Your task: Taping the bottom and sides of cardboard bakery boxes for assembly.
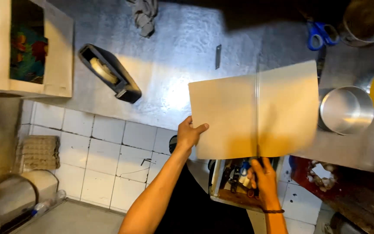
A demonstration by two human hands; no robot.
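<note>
I see a tan sheet [239,117] held level over the counter edge, a thin blade [257,108] upright across it.

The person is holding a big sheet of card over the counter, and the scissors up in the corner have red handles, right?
Not quite. The head view shows the scissors have blue handles, not red. The left hand does hold the big sheet of card over the counter.

Single head camera, looking steeply down over metal counter [165,65], close; right side probably motion-blurred.
</note>
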